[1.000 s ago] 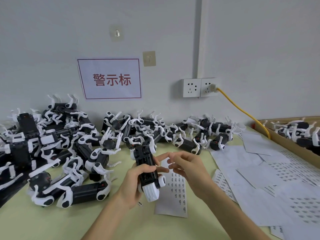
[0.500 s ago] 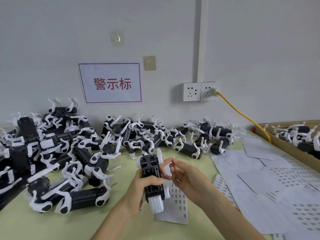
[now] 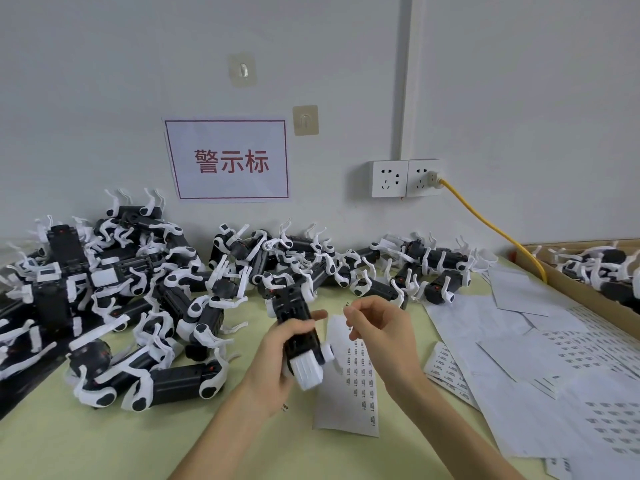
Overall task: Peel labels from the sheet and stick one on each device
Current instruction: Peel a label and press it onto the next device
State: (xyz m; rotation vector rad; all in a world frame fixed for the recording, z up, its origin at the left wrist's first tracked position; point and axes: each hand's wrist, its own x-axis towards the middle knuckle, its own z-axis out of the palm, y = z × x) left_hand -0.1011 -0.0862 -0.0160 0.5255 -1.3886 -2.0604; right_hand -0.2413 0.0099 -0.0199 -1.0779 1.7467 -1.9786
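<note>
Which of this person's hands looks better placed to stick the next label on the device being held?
The right hand: it hovers free beside the device, fingertips apparently pinching a small label. The left hand is occupied, gripping the device.

Only open lane is the table (image 3: 86, 445) front-left; device pile (image 3: 138, 306) walls off left and back, sheets (image 3: 519, 358) cover right.

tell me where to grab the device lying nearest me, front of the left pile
Probably the device by its plain black body, at the middle, coming from above with fingers across the long sides. It lies flat, and thin white legs stick out at both ends, where a grip would snag.
</note>
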